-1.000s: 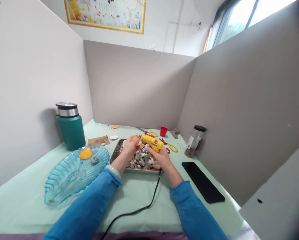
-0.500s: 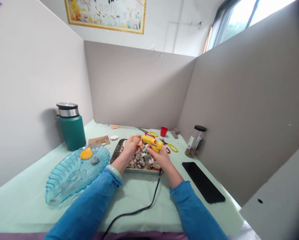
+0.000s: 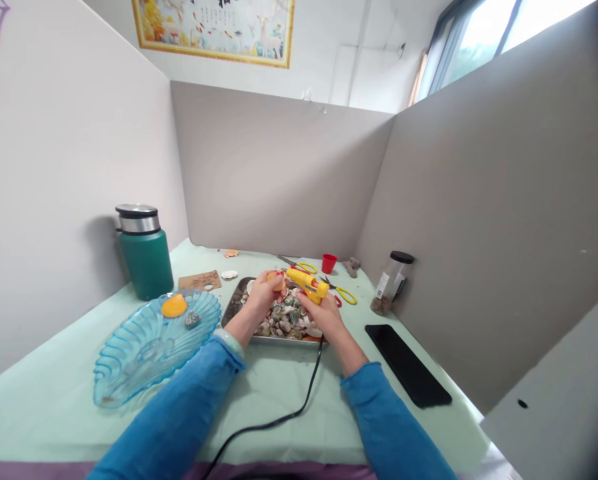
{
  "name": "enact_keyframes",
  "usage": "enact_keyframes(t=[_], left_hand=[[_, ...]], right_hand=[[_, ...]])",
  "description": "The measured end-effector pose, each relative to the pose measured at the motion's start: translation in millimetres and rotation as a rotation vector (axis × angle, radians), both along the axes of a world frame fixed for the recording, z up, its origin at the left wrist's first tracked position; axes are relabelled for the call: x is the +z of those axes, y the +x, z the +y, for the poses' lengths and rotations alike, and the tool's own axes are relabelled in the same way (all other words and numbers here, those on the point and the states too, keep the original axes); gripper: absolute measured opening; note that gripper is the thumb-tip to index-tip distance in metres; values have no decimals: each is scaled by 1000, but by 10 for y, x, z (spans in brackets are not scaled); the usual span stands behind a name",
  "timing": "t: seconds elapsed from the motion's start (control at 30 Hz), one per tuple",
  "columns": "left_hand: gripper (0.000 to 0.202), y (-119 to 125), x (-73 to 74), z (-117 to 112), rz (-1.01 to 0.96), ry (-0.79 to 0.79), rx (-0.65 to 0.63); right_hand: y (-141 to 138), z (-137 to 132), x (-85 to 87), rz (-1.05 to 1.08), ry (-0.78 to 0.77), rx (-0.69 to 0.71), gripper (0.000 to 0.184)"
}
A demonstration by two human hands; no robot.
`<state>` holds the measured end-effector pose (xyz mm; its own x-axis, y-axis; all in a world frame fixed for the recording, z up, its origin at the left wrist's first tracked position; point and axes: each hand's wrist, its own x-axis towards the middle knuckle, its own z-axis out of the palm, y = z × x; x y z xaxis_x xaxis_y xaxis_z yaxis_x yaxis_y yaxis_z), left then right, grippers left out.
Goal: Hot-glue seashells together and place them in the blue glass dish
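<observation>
My right hand [image 3: 323, 315] is closed round the handle of a yellow hot glue gun [image 3: 306, 284], whose nozzle points left. A black cord [image 3: 303, 400] trails from it toward the table's front edge. In my left hand [image 3: 262, 295], closed at its fingertips, is an orange seashell [image 3: 279, 283], partly hidden by the fingers. The nozzle is close to the shell; whether they touch I cannot tell. Both hands are above a metal tray [image 3: 233, 308] filled with small shells [image 3: 285, 320].
At left stand a blue shell-shaped dish [image 3: 129, 363] and a green bottle [image 3: 146, 263]. Two scissors [image 3: 346, 295], a red cup [image 3: 329, 263] and a brown card [image 3: 199, 281] lie behind. A clear jar [image 3: 391, 283] and black phone-like slab [image 3: 409, 365] are at right.
The glue gun has moved slightly right, its nozzle a little farther from the shell. The whole view has shifted a few pixels.
</observation>
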<state>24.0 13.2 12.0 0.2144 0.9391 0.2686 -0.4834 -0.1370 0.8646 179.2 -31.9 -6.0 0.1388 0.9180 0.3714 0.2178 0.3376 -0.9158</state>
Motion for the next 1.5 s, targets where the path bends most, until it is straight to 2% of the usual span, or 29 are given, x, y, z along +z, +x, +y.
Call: enact_keyframes(t=[0.4,0.77,1.07,1.5], left_hand=[[36,1,15,-11,-44,12,31],[33,-6,19,-4,-55,-1,188],[31,-18,14,4,-51,-21,197],[25,-13,57,-34,25,-48,272]], right_hand=[[-13,-28,25,29,-13,2,37],[-13,-32,31,-14,-7,12,36],[-4,-5,-24,-53,16,20,34],[-31,-63,52,-74,-2,22,33]])
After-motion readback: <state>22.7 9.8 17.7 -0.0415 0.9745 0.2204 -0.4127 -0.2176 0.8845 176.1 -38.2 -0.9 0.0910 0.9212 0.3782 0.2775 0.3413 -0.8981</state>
